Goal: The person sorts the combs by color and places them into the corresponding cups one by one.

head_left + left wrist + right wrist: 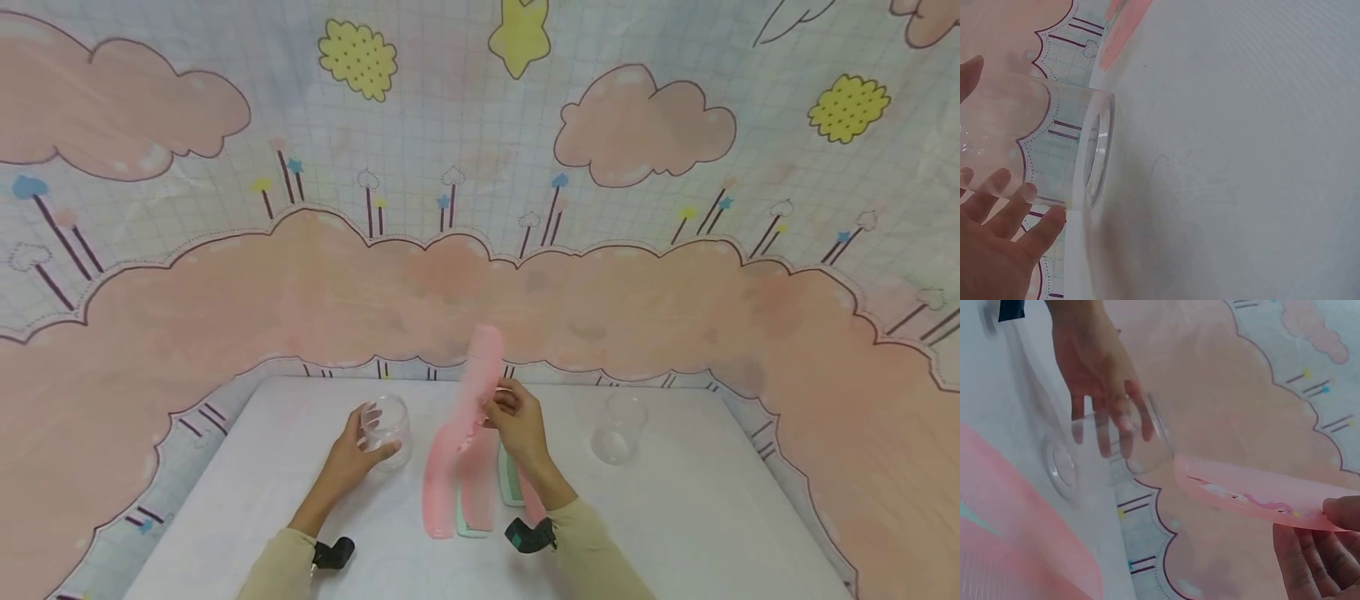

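Observation:
My left hand (352, 457) holds a clear plastic cup (392, 433) from its side, fingers and thumb about the wall. In the left wrist view the cup (1063, 147) has its round base toward the white table. My right hand (523, 429) pinches a pink comb (483, 367) raised above the table. A small printed picture shows on this comb (1254, 499) in the right wrist view, where its end comes close to the cup's mouth. Below the hand lie several pink and green combs, among them a pink comb (441, 492) and a green comb (512, 479), partly overlapped.
A second clear cup (618, 429) stands on the white table (720, 517) to the right of my right hand. Behind the table rises a cloth (420, 300) printed with clouds and stars. Both wrists carry a black camera (333, 552).

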`<action>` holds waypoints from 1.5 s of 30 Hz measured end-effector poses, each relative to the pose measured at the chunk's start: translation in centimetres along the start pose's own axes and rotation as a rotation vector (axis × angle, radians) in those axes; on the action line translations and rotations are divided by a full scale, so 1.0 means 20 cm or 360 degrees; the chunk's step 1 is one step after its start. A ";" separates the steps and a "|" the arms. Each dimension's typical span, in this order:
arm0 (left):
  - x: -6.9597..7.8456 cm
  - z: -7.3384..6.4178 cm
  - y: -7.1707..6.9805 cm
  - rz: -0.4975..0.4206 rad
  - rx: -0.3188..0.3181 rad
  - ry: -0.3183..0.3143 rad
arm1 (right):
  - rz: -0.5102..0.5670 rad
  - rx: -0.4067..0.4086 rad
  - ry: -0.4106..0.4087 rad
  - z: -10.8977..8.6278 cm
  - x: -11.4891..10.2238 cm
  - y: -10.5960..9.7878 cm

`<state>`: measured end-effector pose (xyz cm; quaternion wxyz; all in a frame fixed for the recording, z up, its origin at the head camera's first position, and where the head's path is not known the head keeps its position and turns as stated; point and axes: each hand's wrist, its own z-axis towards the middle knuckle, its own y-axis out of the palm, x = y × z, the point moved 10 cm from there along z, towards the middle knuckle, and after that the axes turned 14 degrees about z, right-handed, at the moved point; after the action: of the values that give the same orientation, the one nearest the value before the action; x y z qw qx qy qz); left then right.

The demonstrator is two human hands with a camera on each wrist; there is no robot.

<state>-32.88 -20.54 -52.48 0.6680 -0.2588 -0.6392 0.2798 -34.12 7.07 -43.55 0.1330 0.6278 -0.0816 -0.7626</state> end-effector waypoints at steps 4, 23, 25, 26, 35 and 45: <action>0.00 -0.01 0.01 0.0020 0.0012 -0.0010 | 0.0006 -0.0052 -0.0018 0.01 0.00 0.05; 0.01 0.02 0.02 0.0001 -0.0030 -0.0030 | 0.0019 -0.0043 -0.0247 0.08 -0.18 0.30; 0.01 0.02 0.02 0.0000 -0.0033 -0.0031 | -0.0013 -0.0043 -0.0261 0.07 -0.22 0.33; 0.01 0.02 0.02 0.0001 -0.0031 -0.0031 | -0.0020 -0.0044 -0.0269 0.06 -0.23 0.35; 0.01 0.01 0.01 -0.0028 -0.0008 -0.0020 | -0.0097 -0.0074 -0.0317 0.07 -0.23 0.49; 0.00 0.01 0.01 -0.0067 -0.0024 -0.0038 | -0.0161 -0.0062 -0.0304 0.18 0.02 0.53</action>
<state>-33.17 -20.44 -52.67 0.6640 -0.2469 -0.6545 0.2640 -36.61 -3.34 -40.18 0.0980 0.5529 -0.0472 -0.8261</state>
